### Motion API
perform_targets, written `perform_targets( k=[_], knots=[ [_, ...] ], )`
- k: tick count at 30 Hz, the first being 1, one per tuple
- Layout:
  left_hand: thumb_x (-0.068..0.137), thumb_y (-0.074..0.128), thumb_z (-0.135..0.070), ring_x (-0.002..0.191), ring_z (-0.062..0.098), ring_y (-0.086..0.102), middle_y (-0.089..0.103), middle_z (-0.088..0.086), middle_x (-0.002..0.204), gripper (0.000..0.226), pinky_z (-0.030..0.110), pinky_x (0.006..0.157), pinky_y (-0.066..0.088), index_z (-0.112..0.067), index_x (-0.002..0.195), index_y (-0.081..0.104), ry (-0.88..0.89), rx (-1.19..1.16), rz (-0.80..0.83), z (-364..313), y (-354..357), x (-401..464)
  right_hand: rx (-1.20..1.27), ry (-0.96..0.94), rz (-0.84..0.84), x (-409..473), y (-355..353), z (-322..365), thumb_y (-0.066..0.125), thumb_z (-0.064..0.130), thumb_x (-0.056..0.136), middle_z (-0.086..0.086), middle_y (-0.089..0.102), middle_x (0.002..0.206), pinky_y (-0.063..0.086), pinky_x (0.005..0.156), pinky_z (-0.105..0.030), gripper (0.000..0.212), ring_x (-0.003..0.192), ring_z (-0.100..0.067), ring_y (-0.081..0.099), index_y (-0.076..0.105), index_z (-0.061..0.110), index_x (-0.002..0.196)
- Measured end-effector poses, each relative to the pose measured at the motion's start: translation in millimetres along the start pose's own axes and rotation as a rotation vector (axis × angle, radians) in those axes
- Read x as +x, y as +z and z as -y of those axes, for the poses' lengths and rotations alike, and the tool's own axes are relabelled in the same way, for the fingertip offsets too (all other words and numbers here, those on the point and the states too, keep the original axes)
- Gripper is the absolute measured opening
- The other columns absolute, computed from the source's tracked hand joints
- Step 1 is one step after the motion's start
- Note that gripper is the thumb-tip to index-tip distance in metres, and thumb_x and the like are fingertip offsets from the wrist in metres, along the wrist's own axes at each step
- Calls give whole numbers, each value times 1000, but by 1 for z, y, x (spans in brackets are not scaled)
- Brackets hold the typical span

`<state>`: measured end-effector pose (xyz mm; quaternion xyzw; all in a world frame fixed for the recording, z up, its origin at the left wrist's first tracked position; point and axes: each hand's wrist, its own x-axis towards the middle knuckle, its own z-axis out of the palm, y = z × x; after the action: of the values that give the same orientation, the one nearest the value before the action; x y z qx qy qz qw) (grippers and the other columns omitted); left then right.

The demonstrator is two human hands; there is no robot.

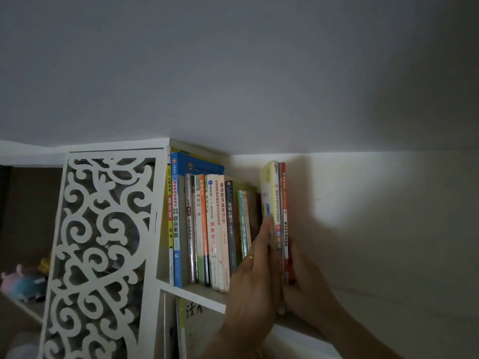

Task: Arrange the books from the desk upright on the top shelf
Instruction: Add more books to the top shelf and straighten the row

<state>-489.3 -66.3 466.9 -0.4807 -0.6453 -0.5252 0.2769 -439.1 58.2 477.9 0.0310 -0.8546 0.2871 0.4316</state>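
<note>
We pressed the thin, floppy-looking paperbacks (278, 216) between flat left hand (255, 268) at 9 o'clock and right hand (304, 281), fingers straight and together.

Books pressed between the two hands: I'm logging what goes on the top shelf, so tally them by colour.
Yellow-covered book: 1
Brown-spined book: 1
Red-spined book: 1
Total: 3, as far as the spines show.

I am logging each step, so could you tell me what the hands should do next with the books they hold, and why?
Probably slide the held books leftward against the standing row. The left hand and right hand press them upright between them on the top shelf, with a gap beside the row.
</note>
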Motion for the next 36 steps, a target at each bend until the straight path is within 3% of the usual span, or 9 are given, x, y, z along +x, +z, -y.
perform_targets(
  k=[7,10,13,15,19,23,29,33,36],
  knots=[
    [102,49,-49,86,-2,71,76,-18,94,27,27,80,58,-38,119,67,-218,-256,-95,9,-9,14,213,50,-17,-2,-5,1,75,30,90,15,70,126,53,95,-21,49,113,-3,67,58,37,136],
    [103,43,-51,84,12,70,74,0,89,36,38,84,57,-28,99,70,-345,-386,-51,19,-15,15,192,126,-36,-2,-3,-1,69,18,94,22,71,115,54,89,-20,37,106,0,68,63,37,125],
    [105,41,-48,71,-3,57,66,10,86,39,13,73,47,-20,96,66,-351,-349,-81,23,-15,16,266,262,-129,1,-5,-4,57,10,98,24,69,80,48,71,-12,22,81,-2,63,67,26,87],
    [106,39,-44,79,-12,57,67,-2,92,37,6,75,43,-21,99,66,-354,-355,-96,25,-13,15,404,370,-154,2,-6,-7,59,20,98,9,66,80,50,81,-27,22,79,-6,60,66,23,78],
    [104,36,-49,107,-1,61,69,-8,111,43,23,97,46,-21,114,67,-375,-390,-102,27,-12,15,495,427,-107,0,-10,-9,52,24,103,-5,59,96,44,82,-35,20,85,-11,54,59,24,85],
    [106,38,-43,96,-20,58,66,-19,102,30,-2,80,38,-31,103,65,-369,-399,-101,21,-14,14,450,404,-54,-2,-12,2,48,21,107,5,67,87,49,66,-25,25,80,-9,64,62,28,88],
    [100,36,-59,98,-1,71,76,-15,102,43,27,90,57,-38,117,69,-343,-433,-19,5,-14,7,298,137,-22,-5,-6,7,64,19,100,22,73,110,55,87,-22,32,103,1,69,71,48,112],
    [103,29,-58,104,-23,59,68,-42,102,40,-1,81,44,-57,114,66,-374,-541,124,-14,-12,1,84,7,15,-7,-5,6,74,66,76,32,61,124,52,93,-19,72,115,3,63,47,41,138],
    [103,27,-61,105,-24,56,67,-39,105,41,-5,78,39,-54,113,66,-353,-479,153,-11,-10,1,-12,-34,-11,-5,-2,-4,63,63,88,35,52,135,48,101,-16,61,124,10,52,35,50,140]
  ],
)
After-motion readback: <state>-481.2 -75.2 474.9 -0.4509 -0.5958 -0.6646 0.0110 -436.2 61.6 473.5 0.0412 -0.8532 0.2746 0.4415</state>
